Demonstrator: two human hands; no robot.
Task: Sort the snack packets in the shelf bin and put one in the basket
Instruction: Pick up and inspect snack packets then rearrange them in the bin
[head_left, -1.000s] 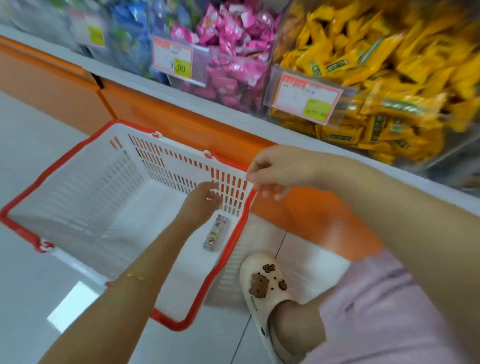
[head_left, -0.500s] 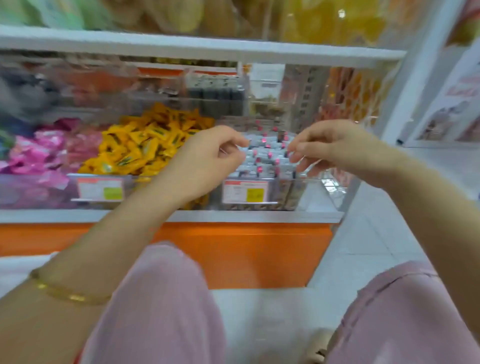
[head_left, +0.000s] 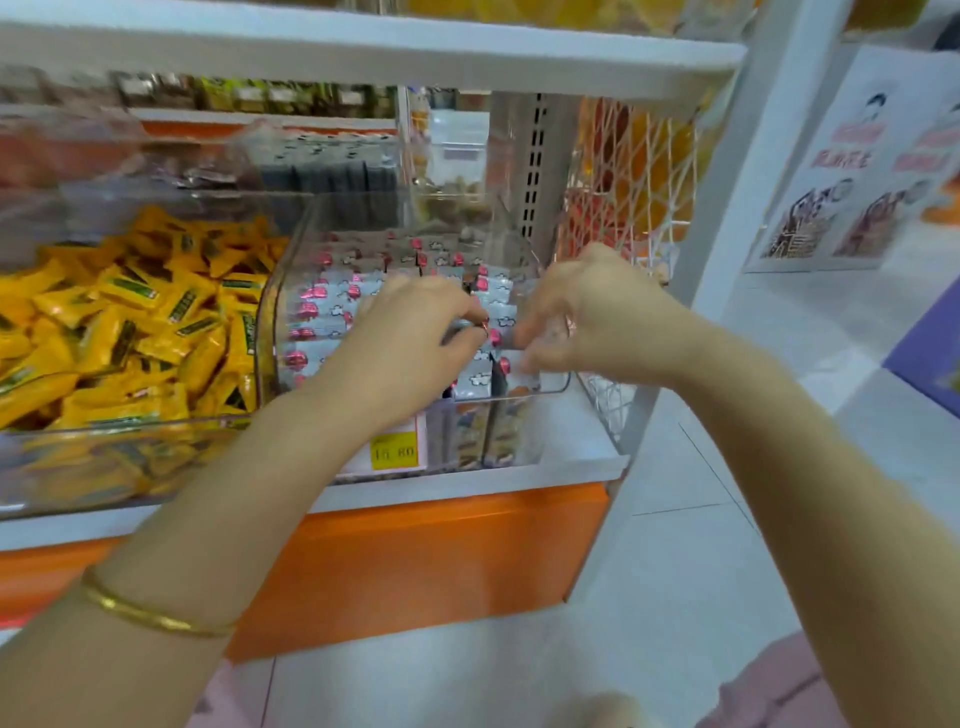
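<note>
Bin (head_left: 555, 387) holds grey packets (head_left: 323, 309); left hand (head_left: 410, 335), right hand (head_left: 589, 317) grip some.

Yellow packets (head_left: 130, 322) are heaped in a clear tub (head_left: 130, 423) at the left. Dark packets (head_left: 332, 182) are stacked upright further back. A yellow price label (head_left: 395, 451) is seen just above the white shelf edge (head_left: 467, 486), under which an orange panel (head_left: 415, 561) is set. A white net (head_left: 634, 171) is hung at the right, and a printed poster (head_left: 872, 166) is fixed beyond it. The floor (head_left: 675, 597) is laid with pale tiles.
</note>
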